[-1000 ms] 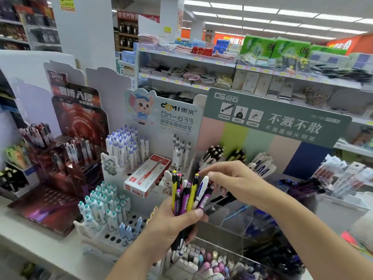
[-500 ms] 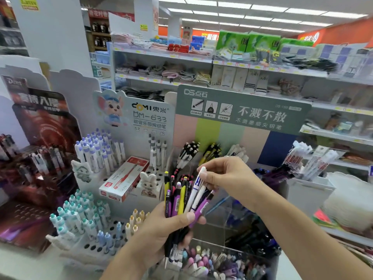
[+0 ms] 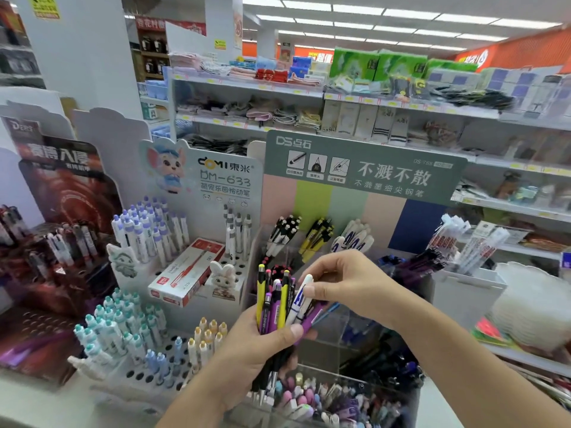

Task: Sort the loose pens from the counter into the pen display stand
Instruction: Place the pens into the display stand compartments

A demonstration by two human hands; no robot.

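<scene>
the pens [image 3: 279, 304] form a mixed bunch: two yellow-and-black ones, several purple ones, dark ones, and a white pen [image 3: 301, 299] with blue print and a rounded white cap. they stand roughly upright, caps up, fanned slightly to the right, their dark lower barrels and tips pointing down below the fist.

the left hand [image 3: 256, 344] grips the bunch around its middle, thumb pressed across the front of the barrels and fingers wrapped behind. the right hand [image 3: 343, 284] reaches in from the right and pinches the white pen near its top, fingertips on the cap end, while the pen's lower part sits among the others in the left hand.

the bunch is held in the air in front of the stand [image 3: 364, 193], a tiered clear-compartment display under a green header with pastel stripes. its upper pockets hold black-and-white, yellow and white-blue pens, just behind and above the hands. a clear bin [image 3: 383, 384] of small mixed items sits directly below the bunch.
</scene>
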